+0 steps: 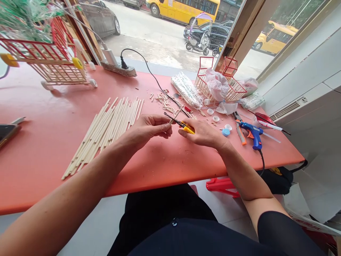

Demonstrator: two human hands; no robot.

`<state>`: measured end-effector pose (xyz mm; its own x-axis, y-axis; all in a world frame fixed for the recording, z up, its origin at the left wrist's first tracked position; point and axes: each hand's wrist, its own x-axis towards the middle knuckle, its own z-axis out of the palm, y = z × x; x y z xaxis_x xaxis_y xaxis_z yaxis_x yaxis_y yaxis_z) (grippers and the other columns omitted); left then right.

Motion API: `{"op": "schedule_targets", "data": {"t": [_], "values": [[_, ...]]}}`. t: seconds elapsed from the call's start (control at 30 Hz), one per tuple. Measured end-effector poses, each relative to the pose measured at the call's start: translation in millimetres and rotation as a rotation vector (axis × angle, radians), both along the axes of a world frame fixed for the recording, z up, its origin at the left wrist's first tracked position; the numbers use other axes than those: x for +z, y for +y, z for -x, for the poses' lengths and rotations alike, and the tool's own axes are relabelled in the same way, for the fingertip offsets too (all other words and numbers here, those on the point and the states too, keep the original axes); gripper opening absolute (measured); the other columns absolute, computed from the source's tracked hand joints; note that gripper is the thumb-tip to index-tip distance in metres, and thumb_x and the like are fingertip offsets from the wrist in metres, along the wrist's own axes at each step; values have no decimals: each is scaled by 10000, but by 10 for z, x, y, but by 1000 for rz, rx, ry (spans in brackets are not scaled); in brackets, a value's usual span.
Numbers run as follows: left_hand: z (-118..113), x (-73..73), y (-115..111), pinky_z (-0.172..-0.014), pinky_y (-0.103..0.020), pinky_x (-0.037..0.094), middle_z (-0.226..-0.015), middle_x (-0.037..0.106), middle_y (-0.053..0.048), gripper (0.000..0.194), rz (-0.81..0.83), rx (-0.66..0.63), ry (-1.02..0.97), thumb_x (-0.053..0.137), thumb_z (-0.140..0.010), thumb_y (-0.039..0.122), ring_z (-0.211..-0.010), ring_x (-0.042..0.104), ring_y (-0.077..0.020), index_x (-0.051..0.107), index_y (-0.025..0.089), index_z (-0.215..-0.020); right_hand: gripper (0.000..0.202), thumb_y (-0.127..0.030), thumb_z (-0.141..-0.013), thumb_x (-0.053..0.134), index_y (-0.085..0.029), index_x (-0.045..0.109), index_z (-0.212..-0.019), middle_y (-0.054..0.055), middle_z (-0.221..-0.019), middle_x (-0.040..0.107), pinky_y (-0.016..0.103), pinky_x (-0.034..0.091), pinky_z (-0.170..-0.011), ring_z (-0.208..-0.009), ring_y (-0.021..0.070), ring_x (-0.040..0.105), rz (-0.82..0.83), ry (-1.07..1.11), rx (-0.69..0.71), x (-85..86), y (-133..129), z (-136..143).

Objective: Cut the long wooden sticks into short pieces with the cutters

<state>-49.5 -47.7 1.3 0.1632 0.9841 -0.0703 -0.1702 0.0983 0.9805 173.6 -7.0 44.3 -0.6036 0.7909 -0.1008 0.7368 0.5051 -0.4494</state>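
Pinched in the fingers of my left hand (153, 127) is a thin wooden stick (177, 113), its end pointing up and away. My right hand (204, 133) is closed round the yellow handles of a pair of pliers (188, 128). The pliers' dark jaws reach left across the stick, close to my left fingertips; whether they touch it I cannot tell. Both hands are just above the table (165, 160). Beside my left forearm lies a loose pile of long wooden sticks (106, 129). Short cut stick pieces (166, 103) are scattered beyond my hands.
A blue glue gun (252, 133) and orange-handled pliers (240, 131) lie at right. Bottle caps (226, 132), wrapped packets (186, 89) and a small stick basket (236, 87) stand beyond. A power strip (119, 69) trails a black cable. A model cart (58, 67) is far left.
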Motion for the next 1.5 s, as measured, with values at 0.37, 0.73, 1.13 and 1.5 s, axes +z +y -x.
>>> {"op": "schedule_targets", "data": {"t": [0.37,0.73,1.13,1.5], "values": [[-6,36,-21,-677,-297,592,-703,750,-57,407,-65,28,35,985,-689,498,-692,693,-175,827,155,-841,356,-544,-1023,555,-194,618,-1020,38,-919,667,311,337,-738,-823,183,548,26,-13,-16,47,-40,1],[-19,113,-43,-631,-308,558,-665,712,-42,360,-130,61,113,943,-726,463,-631,652,-168,810,156,-858,367,-566,-1027,555,-209,535,-944,30,-928,639,318,321,-722,-820,176,526,1,33,-9,33,-69,0],[-52,225,-95,-593,-300,511,-608,592,7,155,-296,144,233,762,-851,351,-576,568,-161,746,198,-859,333,-557,-1000,525,-233,459,-958,30,-919,559,331,376,-778,-851,200,500,-23,280,18,-136,-117,116],[-44,87,-84,-608,-289,466,-613,591,26,154,-397,136,360,658,-966,335,-582,560,-150,722,212,-898,269,-492,-984,514,-224,495,-991,57,-940,602,345,400,-802,-861,219,522,-91,301,-1,-280,-145,165]]}}
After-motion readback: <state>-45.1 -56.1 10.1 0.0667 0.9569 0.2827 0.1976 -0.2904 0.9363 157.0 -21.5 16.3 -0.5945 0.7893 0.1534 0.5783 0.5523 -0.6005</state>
